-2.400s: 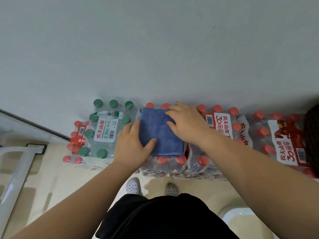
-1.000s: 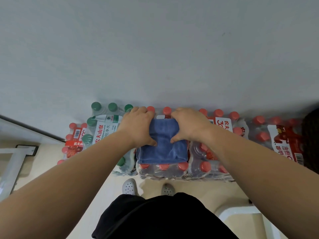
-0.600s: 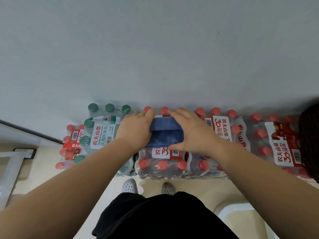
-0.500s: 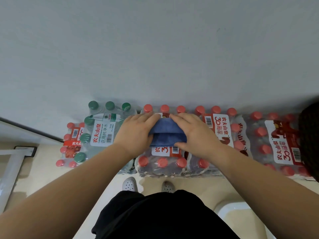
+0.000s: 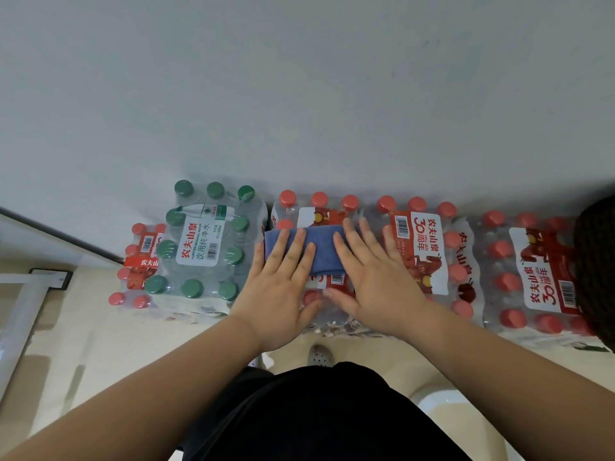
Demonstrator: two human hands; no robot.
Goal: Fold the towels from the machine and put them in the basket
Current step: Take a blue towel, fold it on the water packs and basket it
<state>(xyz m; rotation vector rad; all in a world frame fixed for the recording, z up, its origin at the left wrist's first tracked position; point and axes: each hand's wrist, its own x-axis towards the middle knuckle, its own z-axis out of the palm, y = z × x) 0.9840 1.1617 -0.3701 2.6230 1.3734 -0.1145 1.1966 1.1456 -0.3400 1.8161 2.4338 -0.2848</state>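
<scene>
A small blue towel [image 5: 321, 249] lies folded into a narrow band on top of a shrink-wrapped pack of red-capped water bottles [image 5: 317, 207]. My left hand [image 5: 279, 287] rests flat with spread fingers over the towel's left part. My right hand [image 5: 372, 281] lies flat on its right part, fingers apart. Neither hand grips the cloth; both press down on it. No machine is in view.
Several bottle packs line the grey wall: a green-capped pack [image 5: 203, 247] to the left, more red-capped packs [image 5: 426, 254] to the right. A dark basket edge [image 5: 597, 271] shows at the far right. A white frame [image 5: 20, 314] stands on the beige floor at left.
The towel was folded from a larger square into a narrow band. Both hands went from pinching its near edge to lying flat and open on top of it.
</scene>
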